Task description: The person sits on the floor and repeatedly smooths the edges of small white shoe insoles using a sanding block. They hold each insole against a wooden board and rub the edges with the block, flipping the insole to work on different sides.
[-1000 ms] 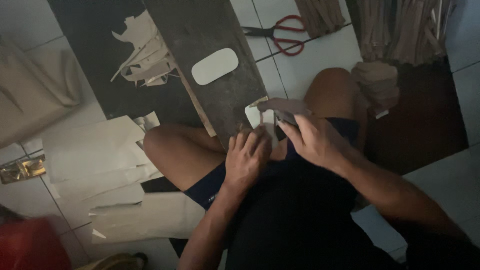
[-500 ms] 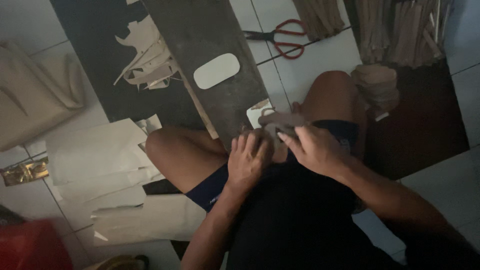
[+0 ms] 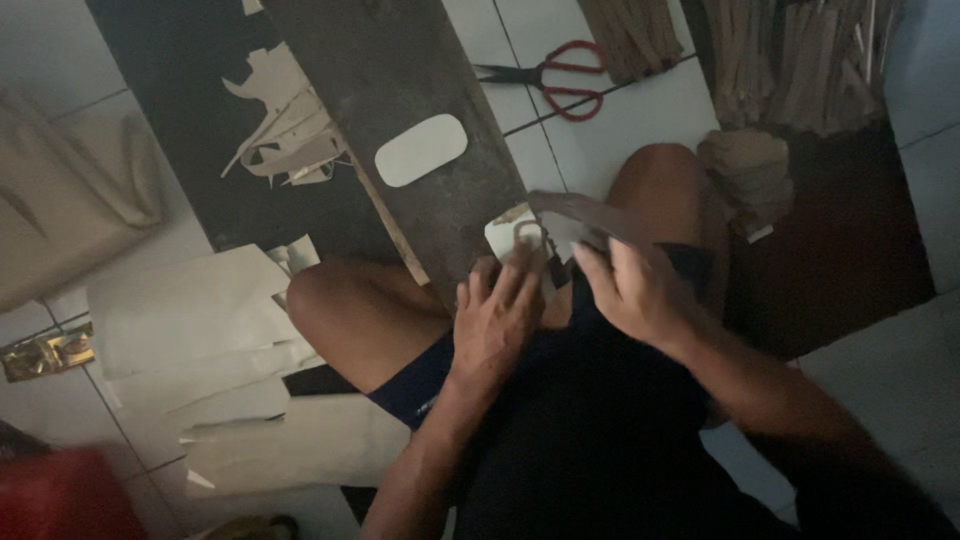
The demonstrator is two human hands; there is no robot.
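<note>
A small pale card piece (image 3: 508, 236) sits at the centre of the work, held just above the person's lap at the near end of the dark board (image 3: 400, 110). A brown strip (image 3: 585, 212) lies across it toward 2 o'clock. The left hand (image 3: 497, 318) has its fingers curled up against the lower edge of the pale piece, apparently steadying it. The right hand (image 3: 632, 292) closes thumb and fingers on the brown strip, seemingly to keep it lined up over the card; the exact contact is hard to read in the dim light.

Both hands work between the raised knees, which puts the pieces close to the eyes and the body.

Outward: at 11 o'clock on the board rests a pale oval cut-out (image 3: 421, 150), set flat and apart. Further at 10 o'clock lie pale offcuts (image 3: 290, 130), pushed aside. Red-handled scissors (image 3: 555, 78) lie at 12 o'clock on the tile floor (image 3: 640, 125), near but unused. A stack of brown pieces (image 3: 745, 170) sits at 2 o'clock beside the right knee. Large paper sheets (image 3: 200, 310) spread at 9 o'clock.
</note>
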